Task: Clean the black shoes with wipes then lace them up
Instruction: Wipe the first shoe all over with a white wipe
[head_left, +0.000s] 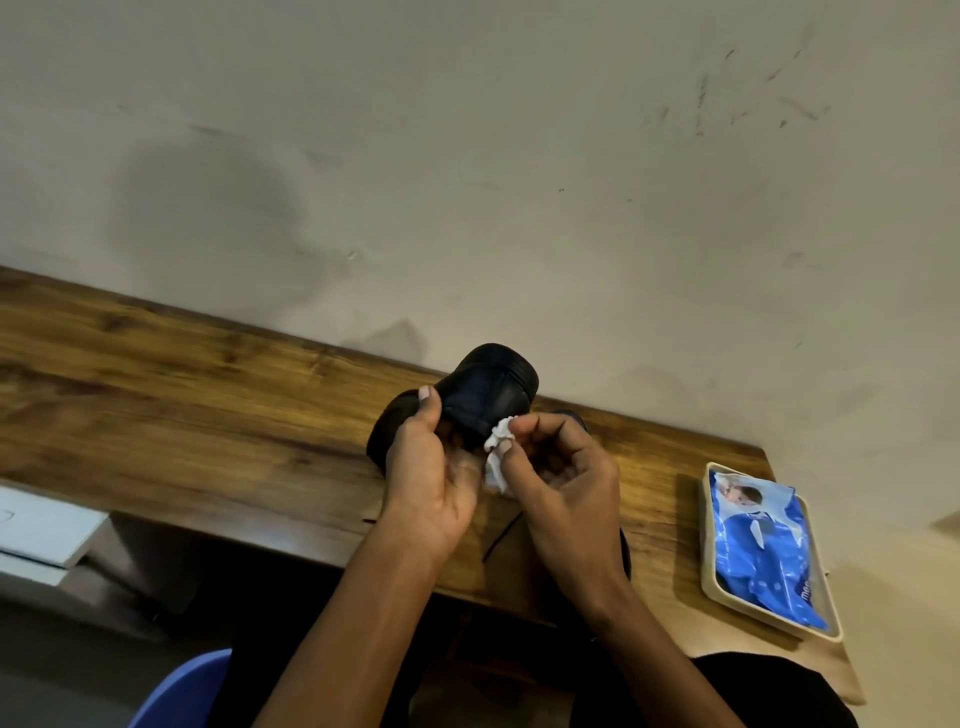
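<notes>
Above the wooden table (156, 374), near its far edge by the wall (467, 156), the left hand (431, 478) holds a black shoe (483, 395) up off the surface, toe pointing away. Its thumb lies along the shoe's near side and its fingers curl underneath, gripping it. Just to the right, the right hand (566, 483) pinches a crumpled white wipe (498, 447) between thumb and forefinger, with the wipe touching the shoe's lower right side; the other fingers are loosely curled. Behind the right hand a second dark shoe (571, 415) sits on the table, mostly hidden. A thin black lace (501, 535) trails over the table's near edge between the wrists. Well to the right, a cream tray (707, 519) holds a blue wipes pack (763, 551). A blue chair (187, 691) edge shows at bottom left.
</notes>
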